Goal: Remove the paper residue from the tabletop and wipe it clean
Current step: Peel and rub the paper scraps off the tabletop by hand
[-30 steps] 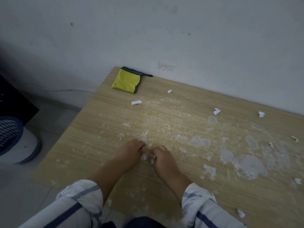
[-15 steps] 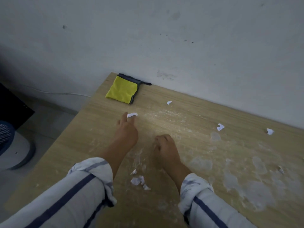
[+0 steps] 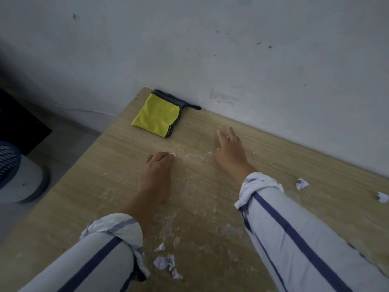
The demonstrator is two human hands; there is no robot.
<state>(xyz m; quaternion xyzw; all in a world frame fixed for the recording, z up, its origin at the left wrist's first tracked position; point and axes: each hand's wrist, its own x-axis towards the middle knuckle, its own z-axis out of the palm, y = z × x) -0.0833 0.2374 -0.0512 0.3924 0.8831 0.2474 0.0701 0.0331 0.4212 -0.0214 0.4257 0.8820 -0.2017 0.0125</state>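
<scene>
1. Nearest, between the two striped sleeves (image 3: 294, 239), a cluster of crumpled paper scraps (image 3: 166, 263) lies on the wooden counter (image 3: 94, 186).
2. Pale paper residue (image 3: 168, 224) smears the counter from there up toward the hands, with a powdery streak between them.
3. The left hand (image 3: 156, 167) rests knuckles-up with its fingers curled under. A small white scrap (image 3: 173, 154) peeps out at their tips, but I cannot tell whether it is pinched or merely pressed.
4. The right hand (image 3: 230, 149) reaches further, fingers straight and spread against the counter, holding nothing. A tiny white bit (image 3: 227, 136) shows at a fingertip.
5. Well off to the right lie two more torn scraps (image 3: 302, 183).
6. At the far left corner a folded yellow cloth (image 3: 156, 118) with a dark edge sits against the wall (image 3: 231, 49) — apart from both hands
</scene>
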